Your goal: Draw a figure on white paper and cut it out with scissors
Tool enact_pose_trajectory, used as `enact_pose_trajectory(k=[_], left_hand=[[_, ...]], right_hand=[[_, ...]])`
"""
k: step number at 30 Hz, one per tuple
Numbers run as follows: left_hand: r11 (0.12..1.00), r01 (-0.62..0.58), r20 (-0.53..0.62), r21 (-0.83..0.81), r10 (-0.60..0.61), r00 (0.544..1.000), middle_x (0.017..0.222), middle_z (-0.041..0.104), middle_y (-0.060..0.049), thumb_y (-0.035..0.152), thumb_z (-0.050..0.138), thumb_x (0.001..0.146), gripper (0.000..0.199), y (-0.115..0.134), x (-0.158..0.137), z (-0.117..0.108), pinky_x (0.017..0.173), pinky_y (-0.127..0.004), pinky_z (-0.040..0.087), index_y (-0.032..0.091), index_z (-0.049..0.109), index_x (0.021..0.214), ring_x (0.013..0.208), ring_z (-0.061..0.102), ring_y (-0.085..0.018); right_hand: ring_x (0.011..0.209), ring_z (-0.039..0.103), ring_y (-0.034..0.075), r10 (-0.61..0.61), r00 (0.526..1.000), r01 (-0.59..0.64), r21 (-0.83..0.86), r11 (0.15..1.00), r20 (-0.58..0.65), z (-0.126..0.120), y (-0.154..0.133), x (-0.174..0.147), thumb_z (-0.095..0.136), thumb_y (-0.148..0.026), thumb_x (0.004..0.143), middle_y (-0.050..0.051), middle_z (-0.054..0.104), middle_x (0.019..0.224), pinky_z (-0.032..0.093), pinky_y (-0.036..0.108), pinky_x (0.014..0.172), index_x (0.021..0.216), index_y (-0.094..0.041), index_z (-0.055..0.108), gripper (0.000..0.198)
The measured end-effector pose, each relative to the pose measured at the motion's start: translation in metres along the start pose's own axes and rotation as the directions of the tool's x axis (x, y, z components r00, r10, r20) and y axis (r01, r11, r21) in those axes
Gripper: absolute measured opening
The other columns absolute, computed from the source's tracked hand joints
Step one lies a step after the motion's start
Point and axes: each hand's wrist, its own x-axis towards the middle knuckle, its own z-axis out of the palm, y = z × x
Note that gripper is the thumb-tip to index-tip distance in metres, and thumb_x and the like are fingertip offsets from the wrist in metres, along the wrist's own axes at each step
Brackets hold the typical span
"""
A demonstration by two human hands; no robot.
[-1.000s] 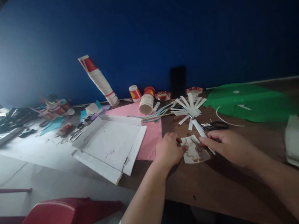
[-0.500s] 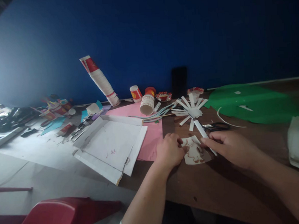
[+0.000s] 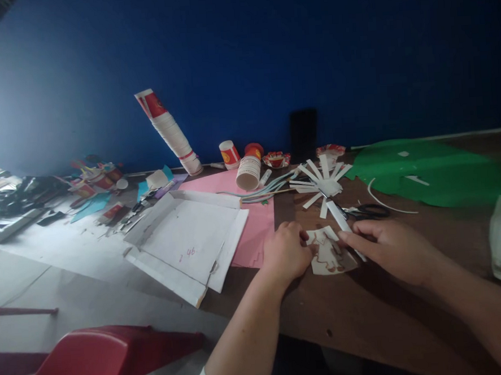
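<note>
My left hand (image 3: 285,252) rests on the brown table (image 3: 368,310), fingers curled against the left edge of a small white paper cut-out (image 3: 327,254) with brown marks. My right hand (image 3: 390,246) pinches the cut-out's right side, together with a white paper strip (image 3: 339,217) that runs up toward a cut paper cup splayed like a star (image 3: 321,184). Black scissors (image 3: 368,210) lie just beyond my right hand.
A flattened white box (image 3: 186,242) lies on pink paper (image 3: 255,227) to the left. At the back stand a leaning stack of cups (image 3: 168,133), a tipped cup (image 3: 248,170) and a green sheet (image 3: 428,171). A red chair (image 3: 104,360) is at the lower left.
Both hands stay on the cut-out with almost no movement; the view has shifted slightly.
</note>
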Motion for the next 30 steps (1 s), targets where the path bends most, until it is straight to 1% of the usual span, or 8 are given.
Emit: enact_pose_trajectory(k=[5, 10, 16, 19, 23, 26, 30], left_hand=[[1.0, -0.015, -0.006, -0.005, 0.015, 1.0, 0.109, 0.07, -0.005, 0.032, 0.074, 0.082, 0.016, -0.001, 0.0, 0.0, 0.083, -0.031, 0.05, 0.023, 0.067, 0.092, 0.097, 0.067, -0.023], [1.0, -0.016, -0.003, -0.006, 0.016, 1.0, 0.108, 0.069, -0.005, 0.033, 0.075, 0.082, 0.017, -0.002, 0.0, 0.001, 0.082, -0.032, 0.05, 0.022, 0.066, 0.092, 0.096, 0.067, -0.023], [1.0, -0.006, -0.001, -0.013, 0.006, 1.0, 0.109, 0.07, -0.005, 0.035, 0.075, 0.082, 0.018, -0.002, 0.001, 0.002, 0.081, -0.032, 0.05, 0.022, 0.067, 0.093, 0.095, 0.067, -0.023], [1.0, 0.006, -0.003, -0.017, -0.007, 1.0, 0.11, 0.07, -0.005, 0.035, 0.076, 0.082, 0.019, -0.002, 0.0, 0.001, 0.082, -0.031, 0.05, 0.022, 0.067, 0.094, 0.096, 0.068, -0.022], [1.0, 0.015, -0.005, -0.023, -0.015, 1.0, 0.11, 0.071, -0.005, 0.035, 0.076, 0.083, 0.019, -0.001, 0.0, 0.0, 0.083, -0.032, 0.05, 0.022, 0.068, 0.094, 0.096, 0.068, -0.022], [0.999, 0.012, -0.011, -0.033, -0.012, 1.0, 0.108, 0.071, -0.004, 0.033, 0.077, 0.082, 0.018, -0.001, -0.001, 0.001, 0.082, -0.031, 0.049, 0.023, 0.068, 0.093, 0.096, 0.067, -0.022], [0.999, 0.015, -0.025, -0.036, -0.016, 1.0, 0.107, 0.071, -0.003, 0.033, 0.078, 0.081, 0.018, -0.001, 0.0, 0.003, 0.083, -0.031, 0.048, 0.023, 0.068, 0.092, 0.096, 0.067, -0.022]], right_hand=[[0.051, 0.05, 0.017, 0.027, 0.999, -0.027, 0.007, 1.0, 0.017, 0.001, -0.002, -0.002, 0.049, -0.068, 0.088, -0.001, 0.054, 0.052, 0.034, 0.029, 0.05, 0.06, -0.025, 0.058, 0.052], [0.049, 0.047, 0.015, 0.001, 1.0, 0.0, 0.02, 1.0, -0.018, 0.004, 0.004, -0.001, 0.051, -0.068, 0.089, -0.002, 0.05, 0.049, 0.032, 0.03, 0.049, 0.059, -0.025, 0.057, 0.052], [0.049, 0.049, 0.016, -0.001, 1.0, 0.001, 0.004, 1.0, -0.02, 0.003, 0.002, 0.0, 0.05, -0.071, 0.088, -0.001, 0.053, 0.05, 0.032, 0.03, 0.049, 0.057, -0.025, 0.056, 0.055], [0.051, 0.051, 0.016, 0.006, 1.0, -0.006, -0.005, 1.0, -0.012, 0.004, 0.002, 0.0, 0.049, -0.069, 0.089, 0.0, 0.056, 0.051, 0.033, 0.03, 0.05, 0.059, -0.025, 0.058, 0.054], [0.054, 0.052, 0.016, 0.025, 1.0, -0.025, 0.019, 1.0, -0.004, 0.003, 0.004, 0.001, 0.05, -0.072, 0.087, 0.0, 0.059, 0.054, 0.035, 0.029, 0.051, 0.059, -0.024, 0.061, 0.056], [0.052, 0.051, 0.016, 0.078, 0.997, -0.08, 0.072, 0.994, 0.017, 0.001, 0.006, 0.003, 0.053, -0.073, 0.084, 0.0, 0.059, 0.053, 0.034, 0.028, 0.05, 0.065, -0.024, 0.07, 0.055], [0.043, 0.043, 0.014, 0.219, 0.973, -0.229, 0.204, 0.952, 0.074, -0.001, 0.01, 0.007, 0.056, -0.073, 0.081, -0.001, 0.053, 0.046, 0.028, 0.028, 0.043, 0.077, -0.022, 0.079, 0.056]])
